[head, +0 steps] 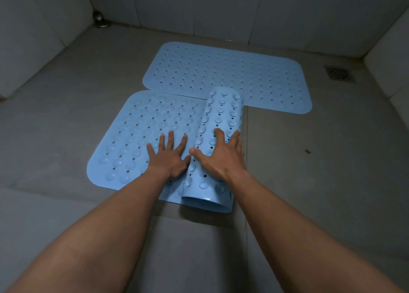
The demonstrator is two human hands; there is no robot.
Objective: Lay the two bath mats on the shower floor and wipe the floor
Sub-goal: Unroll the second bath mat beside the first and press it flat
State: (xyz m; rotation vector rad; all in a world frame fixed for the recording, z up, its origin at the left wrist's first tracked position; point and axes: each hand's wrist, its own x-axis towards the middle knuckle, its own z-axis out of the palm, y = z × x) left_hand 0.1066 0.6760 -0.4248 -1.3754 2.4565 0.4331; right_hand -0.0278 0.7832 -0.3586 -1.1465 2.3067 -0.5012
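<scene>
Two light blue bath mats with holes and suction cups lie on the grey tiled shower floor [66,120]. The far mat [232,73] is spread flat near the back wall. The near mat [141,128] is half unrolled; its right part is still a roll [219,120] whose far end overlaps the far mat's front edge. My left hand [169,154] presses flat on the unrolled part, fingers straight and spread. My right hand [219,157] rests on top of the roll with fingers spread over its curve.
A square floor drain [339,72] sits at the right near the wall. A round metal fitting [99,19] stands in the back left corner. Tiled walls enclose the floor on the left, back and right. A small dark speck [307,152] lies on the floor at right.
</scene>
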